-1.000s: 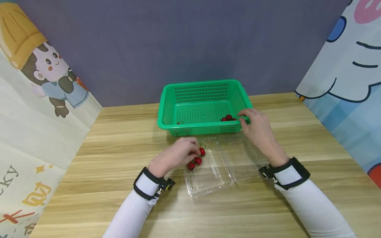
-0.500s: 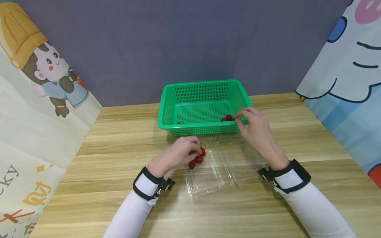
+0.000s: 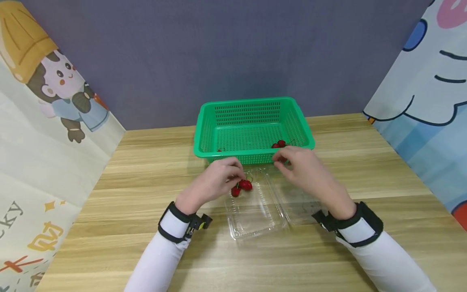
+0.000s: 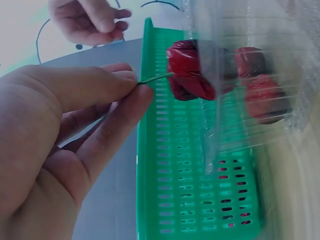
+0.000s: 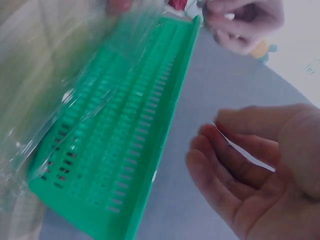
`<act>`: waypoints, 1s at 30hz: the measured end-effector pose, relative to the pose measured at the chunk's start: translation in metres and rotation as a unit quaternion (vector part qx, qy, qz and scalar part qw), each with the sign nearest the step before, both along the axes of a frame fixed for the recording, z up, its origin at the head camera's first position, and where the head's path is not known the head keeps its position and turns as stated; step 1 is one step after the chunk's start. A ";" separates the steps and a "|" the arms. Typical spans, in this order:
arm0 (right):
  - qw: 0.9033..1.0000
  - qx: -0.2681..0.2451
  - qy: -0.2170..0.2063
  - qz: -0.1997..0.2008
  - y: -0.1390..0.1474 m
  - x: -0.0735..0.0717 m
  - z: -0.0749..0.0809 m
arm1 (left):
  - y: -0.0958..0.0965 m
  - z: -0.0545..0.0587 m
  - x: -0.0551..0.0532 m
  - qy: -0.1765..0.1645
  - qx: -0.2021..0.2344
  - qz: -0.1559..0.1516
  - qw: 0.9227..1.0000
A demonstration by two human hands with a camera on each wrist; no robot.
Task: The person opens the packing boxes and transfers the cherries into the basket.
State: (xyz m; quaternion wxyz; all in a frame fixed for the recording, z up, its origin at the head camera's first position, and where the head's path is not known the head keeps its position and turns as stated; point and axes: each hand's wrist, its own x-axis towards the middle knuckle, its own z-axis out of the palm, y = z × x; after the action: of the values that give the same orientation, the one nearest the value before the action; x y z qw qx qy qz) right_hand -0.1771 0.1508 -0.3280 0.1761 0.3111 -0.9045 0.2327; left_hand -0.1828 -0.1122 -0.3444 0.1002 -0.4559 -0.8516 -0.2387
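My left hand [image 3: 215, 180] pinches a green stem [image 4: 156, 78] between thumb and fingertips. Dark red cherries [image 4: 187, 70] are at the stem's end, over the clear plastic clamshell box [image 3: 251, 219]. How many of them hang from the stem I cannot tell. My right hand [image 3: 304, 168] is just in front of the green basket [image 3: 204, 152], thumb and fingers drawn together over the box's right half. A dark red bit of cherry [image 3: 286, 161] shows between its fingers, mostly hidden. More cherries [image 3: 279, 144] lie in the basket's front right corner.
A small red spot [image 3: 219, 151] shows in the basket's front left corner. The basket stands on a wooden table [image 3: 146, 174] before a grey-blue back wall [image 3: 182, 61]. Printed cloths hang at both sides.
My right hand has come out over the basket's front rim, toward me and slightly left. My left hand has risen a little, and the cherries by it have shifted up and drawn together.
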 end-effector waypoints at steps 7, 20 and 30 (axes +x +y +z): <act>0.993 0.086 -0.079 0.027 -0.016 0.006 0.002 | -0.003 0.008 -0.003 0.024 0.050 -0.005 0.998; 0.983 0.140 -0.103 0.058 -0.029 0.008 -0.001 | -0.003 0.015 -0.010 0.089 0.154 -0.001 0.984; 0.978 0.156 -0.107 0.088 -0.042 -0.005 -0.002 | -0.002 0.014 -0.014 0.130 0.217 0.055 0.966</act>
State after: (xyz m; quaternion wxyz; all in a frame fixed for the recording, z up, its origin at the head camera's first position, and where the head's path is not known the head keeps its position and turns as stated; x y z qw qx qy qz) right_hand -0.1822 0.1084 -0.3299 0.0065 0.3861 -0.9125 0.1351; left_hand -0.1972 -0.1145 -0.3303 0.3200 -0.4028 -0.7826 -0.3506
